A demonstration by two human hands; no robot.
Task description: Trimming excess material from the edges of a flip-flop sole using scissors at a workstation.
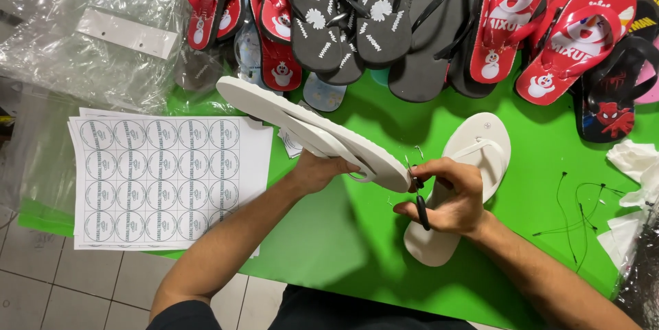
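The left hand (317,168) grips a white sandal (312,131) from below, its length slanting up-left from the fingers. The right hand (446,196), fingers curled round what look like small scissors (420,208), meets the sandal's near end.

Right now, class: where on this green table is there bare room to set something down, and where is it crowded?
Bare green table shows between the sticker sheet and the left hand, and right of the lying white flip-flop, before the thin black cords. The far edge is crowded with piled flip-flops; the plastic bags crowd the far left.
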